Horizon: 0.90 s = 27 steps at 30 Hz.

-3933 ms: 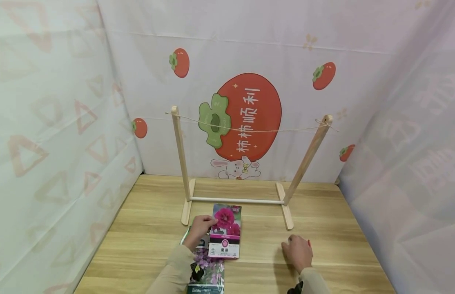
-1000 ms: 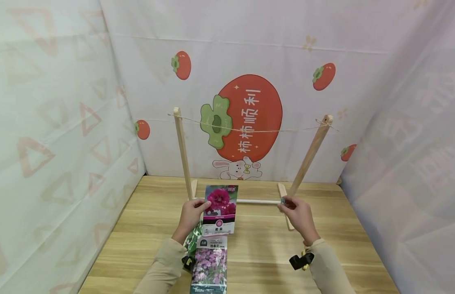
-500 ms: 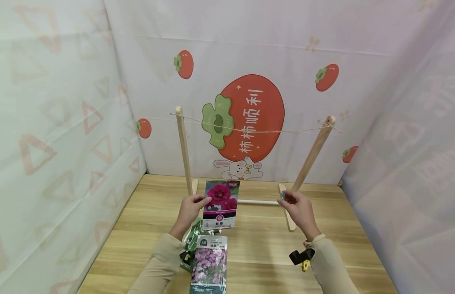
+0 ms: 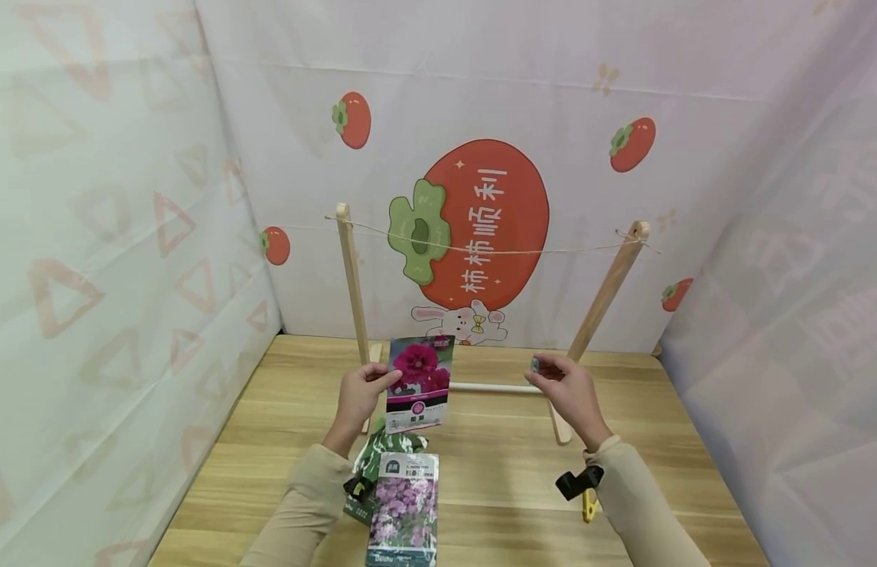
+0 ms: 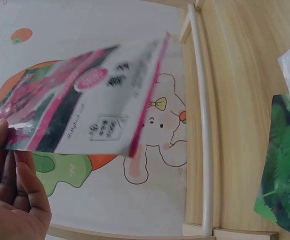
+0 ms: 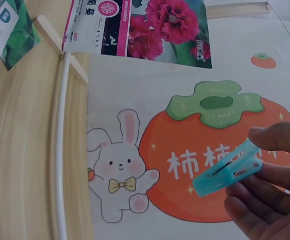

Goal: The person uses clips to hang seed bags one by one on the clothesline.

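Note:
My left hand [image 4: 360,394] pinches the left edge of a hollyhock seed packet [image 4: 419,386] between thumb and fingers. The packet, with magenta blooms and a white lower part, is raised off the table and tilted in the left wrist view. To its right, my right hand [image 4: 569,390] holds a light blue plastic clothespin [image 6: 227,170] by one end, its other end pointing toward the packet side. Ahead of and above both hands a thin string [image 4: 495,252] sags between two wooden posts, with nothing hanging on it.
A seed packet with pink-purple flowers [image 4: 403,512] lies on the table, overlapping a green packet [image 4: 371,465]. A yellow clothespin [image 4: 590,505] lies by the right sleeve. The stand has a left post [image 4: 353,287], a right post [image 4: 607,291] and a white bottom bar [image 4: 495,387].
The hollyhock packet, earlier low over the other packets, has risen in my left hand. My right hand has come up from the table with the clothespin and moved slightly left and up.

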Motion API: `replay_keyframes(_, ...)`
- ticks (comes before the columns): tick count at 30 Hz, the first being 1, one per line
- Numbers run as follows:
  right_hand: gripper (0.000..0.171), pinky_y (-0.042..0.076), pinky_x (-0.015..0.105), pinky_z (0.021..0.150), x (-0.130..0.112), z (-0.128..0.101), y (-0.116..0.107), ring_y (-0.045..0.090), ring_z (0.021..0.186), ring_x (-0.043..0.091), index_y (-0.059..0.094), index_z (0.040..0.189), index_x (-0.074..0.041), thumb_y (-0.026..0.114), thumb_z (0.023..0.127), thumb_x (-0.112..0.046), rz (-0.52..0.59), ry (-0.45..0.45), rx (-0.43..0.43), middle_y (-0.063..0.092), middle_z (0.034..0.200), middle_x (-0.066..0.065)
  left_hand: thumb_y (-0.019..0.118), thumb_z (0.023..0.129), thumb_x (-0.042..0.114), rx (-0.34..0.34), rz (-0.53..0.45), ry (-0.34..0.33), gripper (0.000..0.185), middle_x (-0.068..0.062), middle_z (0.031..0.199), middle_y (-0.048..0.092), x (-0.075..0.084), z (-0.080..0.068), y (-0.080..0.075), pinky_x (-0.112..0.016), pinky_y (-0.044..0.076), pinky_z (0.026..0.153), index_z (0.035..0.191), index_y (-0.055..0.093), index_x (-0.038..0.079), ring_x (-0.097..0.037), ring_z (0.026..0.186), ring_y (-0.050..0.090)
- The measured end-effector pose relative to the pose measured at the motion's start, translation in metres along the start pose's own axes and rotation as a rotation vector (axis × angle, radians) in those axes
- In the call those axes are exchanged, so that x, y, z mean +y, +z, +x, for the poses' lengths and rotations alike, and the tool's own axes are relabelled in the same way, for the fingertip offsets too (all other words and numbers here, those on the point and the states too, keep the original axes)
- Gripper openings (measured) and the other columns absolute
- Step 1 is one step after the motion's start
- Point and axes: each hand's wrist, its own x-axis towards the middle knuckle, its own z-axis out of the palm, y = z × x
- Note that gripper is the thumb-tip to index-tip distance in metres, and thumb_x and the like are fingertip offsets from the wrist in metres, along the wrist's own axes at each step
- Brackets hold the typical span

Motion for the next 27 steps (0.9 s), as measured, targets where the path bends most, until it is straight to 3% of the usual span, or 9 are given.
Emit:
replay_keyframes(6, 0.034, 0.050, 0.015, 0.075, -0.008, 0.006, 0.003, 0.065, 0.094, 0.027, 0.067, 0.116, 0.003, 0.075, 0.085, -0.009, 0.013, -0.054, -0.008, 0.069, 0.103, 0.018, 0.080, 0.081, 0.021, 0.028, -0.013, -0.014, 0.025, 0.002, 0.080, 0.071, 0.006, 0.004, -0.006, -0.023, 0.048, 0.070, 0.092, 0.075, 0.000, -0.009, 0.077, 0.059)
replay_keyframes(12, 0.032, 0.050, 0.015, 0.073, -0.017, 0.012, 0.005, 0.065, 0.092, 0.027, 0.068, 0.114, 0.004, 0.074, 0.085, -0.010, 0.023, -0.087, -0.037, 0.068, 0.103, 0.018, 0.081, 0.080, 0.024, 0.045, -0.028, -0.036, 0.030, -0.006, 0.091, 0.076, 0.016, 0.009, -0.011, -0.029, 0.050, 0.084, 0.097, 0.076, 0.001, -0.012, 0.090, 0.064)
replay_keyframes(15, 0.032, 0.053, 0.021, 0.076, -0.022, 0.016, 0.004, 0.066, 0.092, 0.029, 0.068, 0.113, 0.004, 0.074, 0.085, -0.010, 0.016, -0.108, -0.025, 0.069, 0.102, 0.020, 0.080, 0.082, 0.024, 0.033, -0.026, -0.035, 0.031, -0.012, 0.100, 0.075, 0.022, 0.010, -0.014, -0.032, 0.051, 0.087, 0.101, 0.075, -0.001, -0.014, 0.096, 0.064)
replay_keyframes(22, 0.034, 0.056, 0.044, 0.085, -0.031, 0.023, 0.003, 0.067, 0.096, 0.032, 0.067, 0.115, 0.004, 0.073, 0.086, -0.011, 0.002, -0.136, -0.028, 0.069, 0.108, 0.021, 0.076, 0.085, 0.017, 0.032, -0.001, -0.047, 0.028, -0.013, 0.102, 0.074, 0.029, 0.010, -0.020, -0.019, 0.048, 0.064, 0.105, 0.073, -0.003, -0.006, 0.079, 0.057)
replay_keyframes(27, 0.034, 0.056, 0.038, 0.084, -0.041, 0.028, 0.000, 0.066, 0.097, 0.030, 0.066, 0.117, 0.003, 0.073, 0.087, -0.012, 0.012, -0.140, -0.030, 0.069, 0.108, 0.020, 0.077, 0.084, 0.016, 0.053, -0.023, 0.008, 0.029, -0.003, 0.090, 0.072, 0.034, 0.011, -0.024, -0.015, 0.047, 0.068, 0.103, 0.072, -0.006, -0.001, 0.075, 0.058)
